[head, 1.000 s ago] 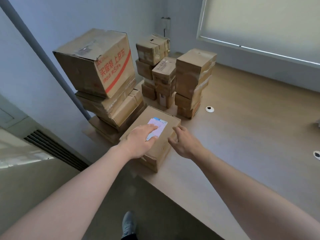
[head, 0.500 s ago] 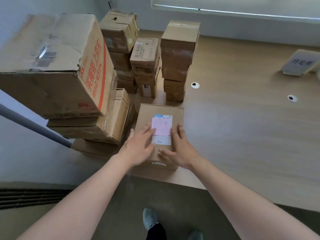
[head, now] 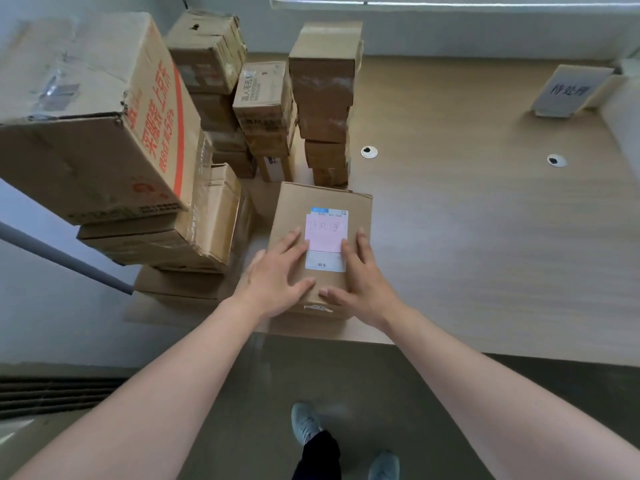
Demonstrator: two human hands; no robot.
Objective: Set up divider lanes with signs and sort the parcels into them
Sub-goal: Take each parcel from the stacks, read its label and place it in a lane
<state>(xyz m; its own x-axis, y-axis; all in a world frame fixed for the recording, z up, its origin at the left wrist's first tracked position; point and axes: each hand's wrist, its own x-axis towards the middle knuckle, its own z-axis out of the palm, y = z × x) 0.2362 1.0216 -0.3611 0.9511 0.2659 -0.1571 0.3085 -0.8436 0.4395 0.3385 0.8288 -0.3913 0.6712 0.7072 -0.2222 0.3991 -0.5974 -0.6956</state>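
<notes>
Both hands are lying flat on top of a cardboard box that is sitting at the near edge of the tabletop, right in front of the person. The left hand is pressing down on the box's left half, its fingers spread out and loose, gripping nothing; the right hand is mirroring it on the right half, fingers likewise splayed and slack, thumbs pointing toward each other near the box's front edge. Between the two hands a pink note with handwriting is showing, stuck over a white shipping label (the writing is legible only as a few characters). To the left a big carton with red print is topping a leaning stack of flat boxes, and behind the held box three taller stacks of small parcels are standing close together. Far off at the right rear a white sign is standing tilted on the tabletop, well apart from everything else. Two round cable holes are dotting the wood between.
</notes>
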